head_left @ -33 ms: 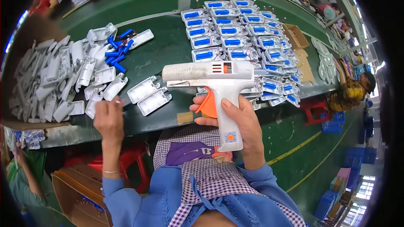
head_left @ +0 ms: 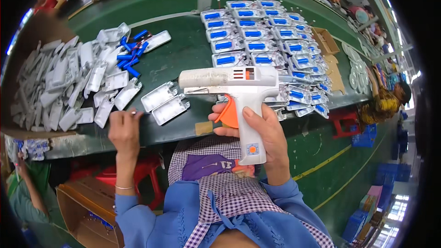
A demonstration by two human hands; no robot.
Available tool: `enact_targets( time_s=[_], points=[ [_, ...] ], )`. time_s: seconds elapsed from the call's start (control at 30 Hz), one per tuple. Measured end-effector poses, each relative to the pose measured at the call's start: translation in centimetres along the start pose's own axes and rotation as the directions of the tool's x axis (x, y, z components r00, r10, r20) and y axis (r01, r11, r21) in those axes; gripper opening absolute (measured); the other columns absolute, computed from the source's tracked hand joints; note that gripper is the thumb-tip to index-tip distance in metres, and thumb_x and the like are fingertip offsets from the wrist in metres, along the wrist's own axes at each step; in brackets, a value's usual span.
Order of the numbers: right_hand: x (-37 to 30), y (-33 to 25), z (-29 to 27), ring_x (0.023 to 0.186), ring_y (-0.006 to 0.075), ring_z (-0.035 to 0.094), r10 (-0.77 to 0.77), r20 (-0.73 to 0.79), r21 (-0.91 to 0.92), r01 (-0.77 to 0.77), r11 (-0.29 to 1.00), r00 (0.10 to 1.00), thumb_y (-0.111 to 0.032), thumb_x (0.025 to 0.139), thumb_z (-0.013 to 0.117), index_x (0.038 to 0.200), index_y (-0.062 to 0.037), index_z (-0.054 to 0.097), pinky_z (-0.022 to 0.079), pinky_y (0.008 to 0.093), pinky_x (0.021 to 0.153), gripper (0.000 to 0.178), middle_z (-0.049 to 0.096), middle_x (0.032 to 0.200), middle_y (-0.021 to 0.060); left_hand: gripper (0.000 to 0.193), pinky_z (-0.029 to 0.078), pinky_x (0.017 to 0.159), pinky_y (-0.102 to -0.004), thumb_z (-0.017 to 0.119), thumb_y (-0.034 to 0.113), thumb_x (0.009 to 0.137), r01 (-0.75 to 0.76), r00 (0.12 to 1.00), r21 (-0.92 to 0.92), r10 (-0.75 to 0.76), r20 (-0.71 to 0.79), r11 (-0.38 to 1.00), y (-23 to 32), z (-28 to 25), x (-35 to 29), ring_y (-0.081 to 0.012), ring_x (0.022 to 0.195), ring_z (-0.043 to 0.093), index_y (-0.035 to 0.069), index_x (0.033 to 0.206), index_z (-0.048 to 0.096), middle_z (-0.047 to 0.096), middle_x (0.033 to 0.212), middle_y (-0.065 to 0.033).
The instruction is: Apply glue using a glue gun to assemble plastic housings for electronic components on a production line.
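Note:
My right hand [head_left: 267, 133] is wrapped round the handle of a white glue gun [head_left: 250, 105] with an orange trigger. The gun's scuffed barrel points left, above two open white plastic casings [head_left: 170, 110] lying side by side on the green table [head_left: 183, 41]. At the table's near edge, left of those casings, my left hand [head_left: 124, 131] is closed in a pinch. Whatever is between its fingertips is too small to make out. Beyond it lie loose white shells [head_left: 59, 78] in a heap and a cluster of blue cylindrical batteries [head_left: 133, 53].
Rows of white casings with blue batteries [head_left: 252, 34] and thin wires cover the table's right part. Beside them are a small cardboard box [head_left: 324, 41] and white discs [head_left: 353, 69]. A large carton [head_left: 87, 202] stands below left. Other people sit around the tables.
My left hand has shifted slightly to the right, still pinched. The whole view has moved a little; the glue gun stays in my right hand.

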State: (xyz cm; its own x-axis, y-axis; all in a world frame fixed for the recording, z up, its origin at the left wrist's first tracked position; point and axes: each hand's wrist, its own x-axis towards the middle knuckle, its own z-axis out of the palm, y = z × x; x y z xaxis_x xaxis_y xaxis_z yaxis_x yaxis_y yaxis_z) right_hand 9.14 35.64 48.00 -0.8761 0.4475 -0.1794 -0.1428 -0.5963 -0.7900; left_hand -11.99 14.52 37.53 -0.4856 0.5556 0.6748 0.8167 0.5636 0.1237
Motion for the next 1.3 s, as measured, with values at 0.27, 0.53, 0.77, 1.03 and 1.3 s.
enact_targets(
  time_s=[0.27,0.53,0.77,1.03,1.3],
  points=[
    [0.7,1.0,0.7,0.106,0.0399,0.058,0.020,0.005,-0.101,-0.020,0.995,1.000,-0.013,0.095,0.048,0.129,0.0103,0.037,0.056,0.0451,0.084,0.043,0.055,0.116,0.0289,0.018,0.045,0.073,-0.0391,0.065,0.002,0.077,0.161,0.986,-0.254,-0.143,0.088,0.954,-0.4,0.3,-2.7,-0.0307,0.085,0.054,0.002,0.095,0.063,0.055,0.090,-0.0131],
    [3.5,3.4,2.8,0.097,0.0318,0.064,0.118,0.073,-0.348,-0.085,0.934,0.990,-0.013,0.095,0.049,0.122,0.0108,0.044,0.057,0.0385,0.078,0.037,0.060,0.108,0.0239,0.019,0.044,0.067,-0.0414,0.071,0.002,0.073,0.318,0.946,-0.284,-0.323,0.033,0.904,-1.2,0.0,-3.4,-0.0327,0.076,0.052,-0.001,0.083,0.055,0.057,0.080,-0.0128],
    [4.5,4.3,2.9,0.092,0.0269,0.065,0.176,0.039,-0.462,-0.138,0.876,0.984,-0.016,0.095,0.051,0.121,0.0092,0.046,0.055,0.0325,0.074,0.036,0.063,0.104,0.0195,0.024,0.044,0.067,-0.0420,0.072,0.002,0.073,0.387,0.920,-0.350,-0.381,0.090,0.853,-1.3,-0.3,-3.1,-0.0335,0.075,0.053,-0.002,0.090,0.055,0.056,0.080,-0.0141],
    [4.5,3.9,1.6,0.084,0.0228,0.065,0.173,0.043,-0.481,-0.131,0.867,0.984,-0.015,0.094,0.051,0.119,0.0067,0.048,0.051,0.0303,0.069,0.033,0.064,0.098,0.0167,0.018,0.045,0.073,-0.0418,0.067,0.002,0.075,0.301,0.953,-0.251,-0.279,0.120,0.920,-1.2,-0.3,-2.8,-0.0337,0.084,0.054,-0.002,0.091,0.060,0.057,0.087,-0.0136],
    [4.0,3.0,0.8,0.086,0.0255,0.065,0.108,0.007,-0.455,-0.093,0.885,0.994,-0.016,0.095,0.050,0.120,0.0057,0.048,0.056,0.0316,0.073,0.033,0.063,0.100,0.0167,0.015,0.045,0.075,-0.0381,0.068,0.005,0.076,0.257,0.962,-0.443,-0.271,0.034,0.859,0.2,0.1,1.1,-0.0309,0.086,0.056,-0.002,0.088,0.063,0.061,0.086,-0.0138]
  ],
)
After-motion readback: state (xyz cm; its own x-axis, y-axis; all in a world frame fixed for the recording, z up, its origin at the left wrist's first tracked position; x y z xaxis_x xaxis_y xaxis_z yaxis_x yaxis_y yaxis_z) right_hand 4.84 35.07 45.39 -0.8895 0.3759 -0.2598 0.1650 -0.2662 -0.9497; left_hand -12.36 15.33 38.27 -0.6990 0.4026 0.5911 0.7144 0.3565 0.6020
